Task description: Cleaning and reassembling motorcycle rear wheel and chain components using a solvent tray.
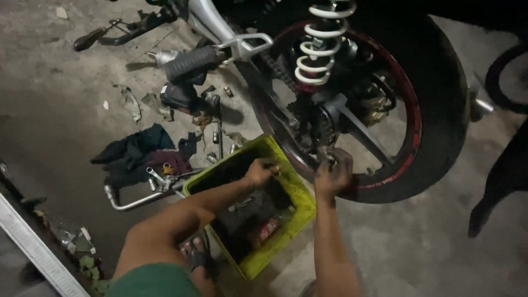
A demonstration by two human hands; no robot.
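Your left hand (259, 171) hangs over the yellow-green plastic tool box (297, 193), its fingers curled around something small and dark at the fingertips; what that piece is you cannot tell from here. Your right hand (332, 175) is up against the lower part of the black motorcycle rear wheel with the red rim stripe (434, 110), fingers bent and pressing at the spot just below the axle and chain sprocket (322, 127); whether it grips anything there is hidden by the fingers. The one box sits on the concrete floor (60, 126) just beside the wheel, between your two forearms, with dark tools and one red-labelled item lying inside. Above the hub stands one white coil-spring shock absorber (322, 44). To the left of the box lies one chrome bent-handle wrench (135, 199), touching a heap of dark rags (143, 154), with several small sockets scattered nearby, too small to count surely. One black rubber footpeg on its silver bracket (198, 59) juts out higher up. One sandalled foot (195, 254) rests beside the box's near corner.
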